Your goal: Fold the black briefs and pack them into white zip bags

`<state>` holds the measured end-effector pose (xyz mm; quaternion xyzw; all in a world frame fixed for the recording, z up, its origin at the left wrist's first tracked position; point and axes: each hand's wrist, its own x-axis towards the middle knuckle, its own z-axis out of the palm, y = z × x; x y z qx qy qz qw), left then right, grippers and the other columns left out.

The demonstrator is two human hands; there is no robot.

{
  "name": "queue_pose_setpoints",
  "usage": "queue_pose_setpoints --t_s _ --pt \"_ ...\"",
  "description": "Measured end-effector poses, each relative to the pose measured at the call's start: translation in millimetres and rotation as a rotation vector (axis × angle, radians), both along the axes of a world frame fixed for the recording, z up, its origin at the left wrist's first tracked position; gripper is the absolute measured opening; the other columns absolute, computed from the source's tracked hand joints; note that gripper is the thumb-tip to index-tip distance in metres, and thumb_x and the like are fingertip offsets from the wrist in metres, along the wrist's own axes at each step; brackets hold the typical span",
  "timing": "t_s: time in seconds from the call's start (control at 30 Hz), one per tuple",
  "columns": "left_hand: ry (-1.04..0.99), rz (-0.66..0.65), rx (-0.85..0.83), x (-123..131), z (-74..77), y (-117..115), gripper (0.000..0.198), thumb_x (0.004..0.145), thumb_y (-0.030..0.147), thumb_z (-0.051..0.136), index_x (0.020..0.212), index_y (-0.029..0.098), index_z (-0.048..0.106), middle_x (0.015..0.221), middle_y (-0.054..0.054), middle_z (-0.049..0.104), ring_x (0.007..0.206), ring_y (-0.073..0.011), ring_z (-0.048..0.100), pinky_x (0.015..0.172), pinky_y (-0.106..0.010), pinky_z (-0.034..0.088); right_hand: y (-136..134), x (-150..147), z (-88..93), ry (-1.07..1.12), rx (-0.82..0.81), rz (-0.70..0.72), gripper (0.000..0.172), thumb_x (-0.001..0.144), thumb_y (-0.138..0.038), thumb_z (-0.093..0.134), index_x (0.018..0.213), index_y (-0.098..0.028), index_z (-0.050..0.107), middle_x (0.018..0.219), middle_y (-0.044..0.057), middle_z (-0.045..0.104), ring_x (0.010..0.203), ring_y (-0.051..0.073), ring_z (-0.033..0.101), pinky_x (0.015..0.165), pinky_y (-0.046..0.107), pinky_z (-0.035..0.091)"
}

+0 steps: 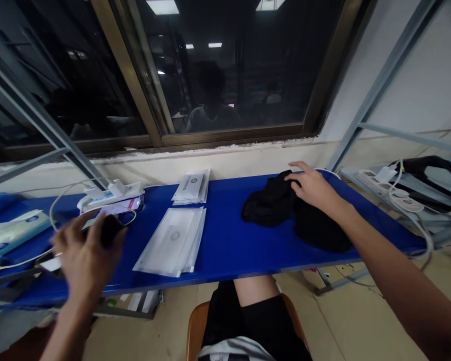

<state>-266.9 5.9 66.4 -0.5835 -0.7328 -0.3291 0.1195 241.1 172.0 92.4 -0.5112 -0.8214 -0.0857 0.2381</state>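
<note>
Left grip (84, 255), blurred, curls around a small dark object (108, 229) above the blue table (225, 240); right grip (312, 188), arm outstretched, rests flat and open on the black cloth (274, 203).

Two hands: left hand (84, 255), right hand (313, 188). One blue bench (229, 240). Two stacks of clear bags: a large stack (173, 240) and a small stack (191, 186). Two heaps of black cloth: a far heap (270, 203) and a near heap (319, 228). One dark object (110, 229) in the left hand. Two power strips: left strip (113, 193), right strip (391, 193). One flat box (17, 230).
</note>
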Motion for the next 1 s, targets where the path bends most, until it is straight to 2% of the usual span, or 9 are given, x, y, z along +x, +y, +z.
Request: queue_pose_setpoints --t_s 0.1,0.17,0.23,0.3,0.43,0.57,0.67,0.83,1.0 --pt "-0.115 -0.454 0.097 99 10.6 37 0.036 0.091 0.044 0.063 0.125 0.034 0.064 0.125 -0.006 0.067 0.121 -0.0328 0.063 0.105 -0.05 0.049 -4 -26 34.9 0.411 0.062 0.091 0.028 0.086 -0.016 0.053 0.097 -0.02 0.079 0.135 0.009 0.064 0.06 0.015 0.07 0.063 0.036 0.062" --pt "-0.158 -0.665 -0.048 157 11.6 69 0.045 0.092 0.046 0.063 0.133 0.029 0.059 0.134 -0.01 0.063 0.126 -0.0322 0.06 0.106 -0.049 0.05 -8 -39 55.4 0.625 0.011 0.122 0.028 0.084 -0.017 0.053 0.095 -0.022 0.078 0.11 0.006 0.075 0.045 0.012 0.063 0.047 0.029 0.054" --pt "-0.163 -0.718 -0.107 194 8.8 98 0.053 0.091 0.044 0.065 0.14 0.025 0.054 0.138 -0.013 0.06 0.128 -0.0341 0.059 0.106 -0.051 0.049 -10 -47 66.9 0.776 -0.049 0.141 0.027 0.081 -0.016 0.055 0.095 -0.022 0.078 0.081 0.002 0.074 0.044 0.014 0.063 0.044 0.026 0.051" --pt "-0.253 -0.784 -0.169 211 3.8 116 0.057 0.089 0.041 0.068 0.141 0.023 0.053 0.133 -0.015 0.063 0.121 -0.0329 0.063 0.103 -0.05 0.051 -9 -52 69.7 0.908 -0.111 0.197 0.023 0.079 -0.016 0.058 0.09 -0.021 0.078 0.071 0.002 0.071 0.051 0.017 0.067 0.048 0.027 0.055" --pt "-0.547 -0.9 -0.243 223 -4.5 112 0.06 0.092 0.049 0.064 0.143 0.022 0.051 0.128 -0.015 0.067 0.112 -0.0284 0.069 0.095 -0.043 0.057 -7 -61 67.5 1.169 -0.207 0.29 0.011 0.075 -0.018 0.063 0.078 -0.018 0.073 0.094 0.006 0.076 0.072 0.018 0.072 0.062 0.031 0.064" --pt "-0.403 -0.781 -0.185 231 3.9 101 0.064 0.082 0.046 0.076 0.138 0.023 0.057 0.13 -0.016 0.068 0.118 -0.0369 0.066 0.095 -0.05 0.057 -9 -67 79.3 1.26 -0.189 0.31 0.011 0.075 -0.015 0.061 0.075 -0.018 0.071 0.09 0.005 0.076 0.08 0.018 0.073 0.072 0.035 0.067" --pt "-0.332 -0.71 -0.22 209 35.1 115 0.023 0.085 0.036 0.069 0.101 0.019 0.073 0.088 -0.01 0.076 0.09 -0.0359 0.076 0.081 -0.048 0.061 -7 -51 97.5 1.147 0.028 0.234 0.019 0.074 -0.011 0.057 0.075 -0.019 0.074 0.082 0.005 0.075 0.075 0.019 0.072 0.067 0.034 0.066" --pt "-0.64 -0.734 -0.33 146 132.8 136 0.042 0.074 0.04 0.082 0.106 0.013 0.075 0.072 -0.007 0.073 0.061 -0.0291 0.074 0.056 -0.037 0.061 -6 -18 136.5 1.014 0.056 0.041 0.021 0.073 -0.005 0.057 0.068 -0.017 0.074 0.058 0.007 0.066 0.054 0.025 0.07 0.048 0.035 0.059" --pt "-0.82 -0.743 -0.072 140 211.6 138 0.03 0.085 0.009 0.063 0.113 0.004 0.073 0.075 -0.008 0.073 0.07 -0.0199 0.075 0.078 -0.037 0.062 -17 -26 170.5 1.079 0.033 0.074 0.017 0.084 -0.006 0.057 0.072 -0.014 0.066 0.063 0.008 0.066 0.06 0.024 0.073 0.056 0.034 0.059"
